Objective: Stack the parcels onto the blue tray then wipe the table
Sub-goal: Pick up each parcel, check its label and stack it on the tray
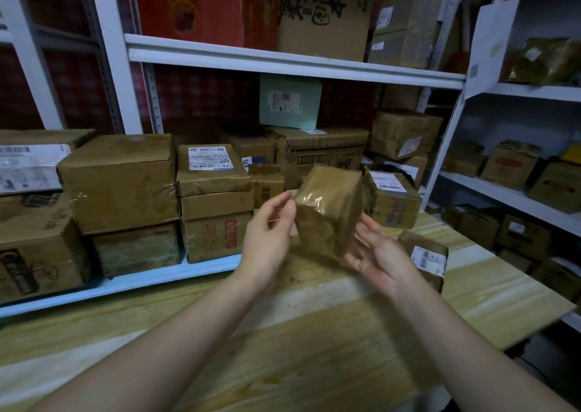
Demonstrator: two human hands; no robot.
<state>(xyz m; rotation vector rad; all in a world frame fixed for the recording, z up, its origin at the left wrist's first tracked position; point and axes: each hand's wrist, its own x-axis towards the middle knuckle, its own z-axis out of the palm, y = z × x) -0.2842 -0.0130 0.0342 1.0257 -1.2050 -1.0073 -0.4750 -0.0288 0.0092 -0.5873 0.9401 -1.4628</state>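
Observation:
I hold a small brown taped parcel (328, 210) tilted above the wooden table (314, 333), between both hands. My left hand (267, 238) grips its left side with thumb and fingertips. My right hand (380, 256) supports its lower right side with the palm up and fingers spread. Several brown parcels are stacked on the light blue tray (132, 281) at the left, among them a large box (121, 182) and a labelled box (212, 169). Two more parcels rest on the table at the right, one near (427, 256) and one farther back (391, 199).
White metal shelving (283, 61) with many cartons stands behind the table and continues along the right side (509, 191). The table's right edge (534, 326) drops off toward the floor. A pale green box (289, 101) sits on cartons at the back.

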